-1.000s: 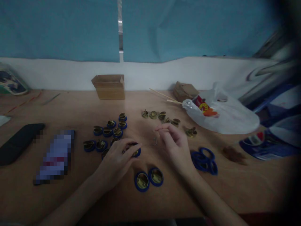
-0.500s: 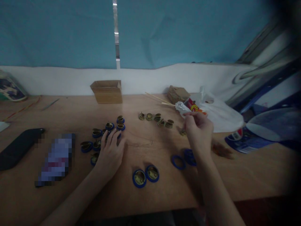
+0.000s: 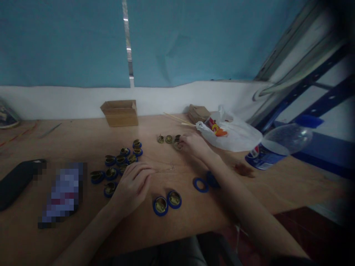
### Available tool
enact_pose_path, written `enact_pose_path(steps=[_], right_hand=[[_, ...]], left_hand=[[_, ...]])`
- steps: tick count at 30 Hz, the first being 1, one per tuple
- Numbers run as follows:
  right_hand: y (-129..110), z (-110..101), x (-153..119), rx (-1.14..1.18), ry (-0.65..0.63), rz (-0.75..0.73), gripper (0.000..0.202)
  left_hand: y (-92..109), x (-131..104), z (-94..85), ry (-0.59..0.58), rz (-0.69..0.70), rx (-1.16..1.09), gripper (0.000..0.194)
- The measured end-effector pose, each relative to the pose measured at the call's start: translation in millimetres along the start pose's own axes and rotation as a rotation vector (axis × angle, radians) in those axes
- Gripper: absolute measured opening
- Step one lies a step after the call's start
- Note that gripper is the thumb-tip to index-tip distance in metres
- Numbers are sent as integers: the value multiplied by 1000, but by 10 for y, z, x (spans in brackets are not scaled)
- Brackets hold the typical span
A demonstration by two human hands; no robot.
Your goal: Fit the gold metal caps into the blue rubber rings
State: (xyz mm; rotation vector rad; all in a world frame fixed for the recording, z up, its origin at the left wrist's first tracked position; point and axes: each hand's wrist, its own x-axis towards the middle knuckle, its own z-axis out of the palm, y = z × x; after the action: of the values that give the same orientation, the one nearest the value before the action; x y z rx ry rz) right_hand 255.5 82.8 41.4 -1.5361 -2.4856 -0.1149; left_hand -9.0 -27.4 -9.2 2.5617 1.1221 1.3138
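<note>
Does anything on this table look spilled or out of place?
One thing: a reddish-brown patch on the table near the bottle stands out, darker than the surface around it. It could be a stain or something lying there; too blurred to tell.

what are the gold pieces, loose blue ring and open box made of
Gold pieces: probably metal, brass-coloured and shiny, judging by their glints. Blue ring: perhaps plastic, given its even colour; blur hides its finish. Open box: likely matte cardboard, plain brown with thin walls.

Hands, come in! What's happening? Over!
Right hand at brass pieces. Left hand beside blue-rimmed pieces. White bag beyond right hand, seemingly not blocking.
</note>
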Motion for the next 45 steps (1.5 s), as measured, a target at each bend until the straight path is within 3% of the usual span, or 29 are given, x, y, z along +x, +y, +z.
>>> enact_pose_path(steps=[3,6,9,13,18,22,24,27,32,37,42,45], right_hand=[[-269,-202,-207,71,54,-27,14],[-660,-340,-479,335,212,-87,12],[-1039,-310,-687,565,235,-110,14],[-1326,-170,-802,777,328,6,17],[-1211,-177,-993,780,363,176,16],[-857,-21,-1330,313,303,348,24],[-702,142,-1485,96,247,326,25],[-600,329,-1606,33,209,268,27],[-722,213,-1507,128,347,267,33],[-1050,-49,-1242,534,490,223,40],[-1435,-30,-994,1015,637,268,18],[-1559,62,-932,1148,621,302,7]], left_hand=[[57,3,-30,-50,-132,-181,32],[103,3,-41,-150,-341,-484,49],[110,14,-36,-167,-493,-803,46],[86,53,-36,-88,-560,-970,28],[81,72,-31,-87,-674,-1065,25],[81,65,-21,-48,-742,-1086,26],[77,63,-17,-40,-747,-1084,24],[75,64,-7,-46,-745,-1060,23],[80,67,14,-52,-738,-1049,23],[64,75,19,-42,-748,-1052,25],[49,80,1,-41,-753,-1091,28],[54,92,-23,-57,-756,-1104,27]])
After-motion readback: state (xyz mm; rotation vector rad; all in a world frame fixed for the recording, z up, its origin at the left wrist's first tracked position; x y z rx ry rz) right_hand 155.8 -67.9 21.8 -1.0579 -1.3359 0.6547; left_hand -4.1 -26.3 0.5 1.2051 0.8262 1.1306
